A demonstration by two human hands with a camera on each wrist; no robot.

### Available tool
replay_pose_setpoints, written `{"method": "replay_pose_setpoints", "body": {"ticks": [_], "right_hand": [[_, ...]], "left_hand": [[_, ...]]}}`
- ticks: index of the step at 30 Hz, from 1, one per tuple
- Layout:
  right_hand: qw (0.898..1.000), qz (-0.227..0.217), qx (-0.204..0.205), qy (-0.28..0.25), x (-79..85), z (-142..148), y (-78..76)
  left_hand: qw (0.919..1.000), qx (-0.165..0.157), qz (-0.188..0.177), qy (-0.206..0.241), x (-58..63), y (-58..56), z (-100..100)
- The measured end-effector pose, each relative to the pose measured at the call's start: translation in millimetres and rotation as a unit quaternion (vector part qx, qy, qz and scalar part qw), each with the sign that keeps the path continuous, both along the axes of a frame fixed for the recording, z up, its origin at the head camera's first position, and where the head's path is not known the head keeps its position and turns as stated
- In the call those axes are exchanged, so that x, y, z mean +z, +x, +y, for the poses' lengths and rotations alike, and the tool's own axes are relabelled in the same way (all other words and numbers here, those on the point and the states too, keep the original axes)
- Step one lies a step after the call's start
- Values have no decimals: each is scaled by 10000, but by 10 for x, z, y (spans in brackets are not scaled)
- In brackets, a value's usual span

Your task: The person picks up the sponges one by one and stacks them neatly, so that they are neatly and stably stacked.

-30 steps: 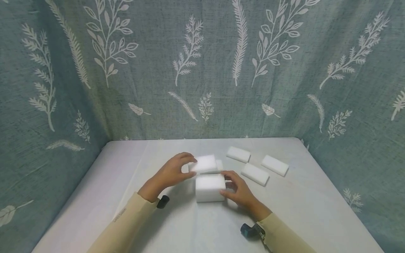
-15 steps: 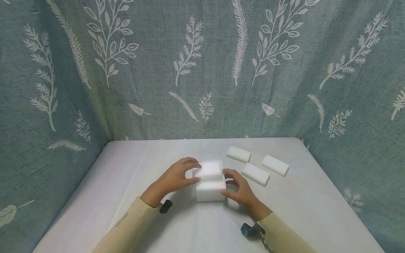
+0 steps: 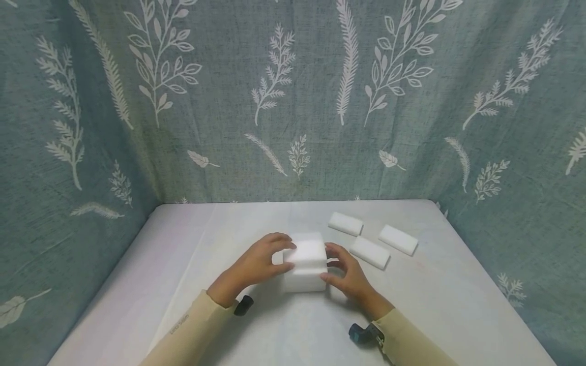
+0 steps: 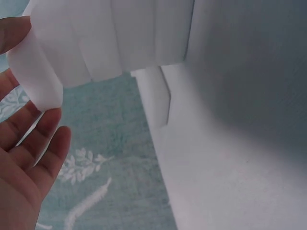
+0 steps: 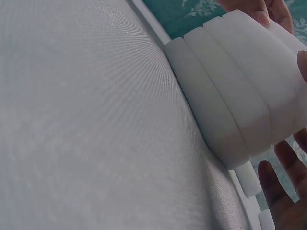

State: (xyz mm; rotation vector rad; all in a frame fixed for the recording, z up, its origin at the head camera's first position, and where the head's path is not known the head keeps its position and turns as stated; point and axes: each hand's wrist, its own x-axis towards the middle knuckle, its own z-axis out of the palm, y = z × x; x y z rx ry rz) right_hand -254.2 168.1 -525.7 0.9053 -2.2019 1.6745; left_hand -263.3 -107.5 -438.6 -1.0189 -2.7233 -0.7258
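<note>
In the head view, several white sponge blocks form a stack (image 3: 304, 282) at mid-table. My left hand (image 3: 261, 259) pinches the top sponge (image 3: 309, 247) by its left end, thumb in front and fingers behind. That sponge is slightly tilted over the stack in the left wrist view, where my left hand (image 4: 24, 163) also shows. My right hand (image 3: 345, 274) grips the right end of the stack, thumb at the front corner and fingers farther back. The right wrist view shows the stacked sponges (image 5: 211, 91) and part of the right hand (image 5: 288, 196) at the edge.
Three loose white sponges lie right of the stack: a rear one (image 3: 345, 223), a nearer one (image 3: 370, 252) and a right one (image 3: 398, 239). The table (image 3: 435, 295) has a white cover. A patterned green curtain (image 3: 316, 101) surrounds its back and sides.
My left hand has brought its sponge right and toward the front, from behind the stack to over its top. The right hand stays at the stack's right end.
</note>
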Motion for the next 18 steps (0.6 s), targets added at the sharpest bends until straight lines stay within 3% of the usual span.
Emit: {"method": "replay_pose_setpoints", "body": {"ticks": [9,16,18], "right_hand": [[9995,-177,-212,152,79,-24,46],[9995,-244,-106,159,361,-70,217],[9995,-265,-97,142,376,-73,219]], "left_hand": [[9999,46,-80,73,-20,67,11],[10000,42,-58,15,-27,89,27],[10000,54,-39,41,-24,91,28]]}}
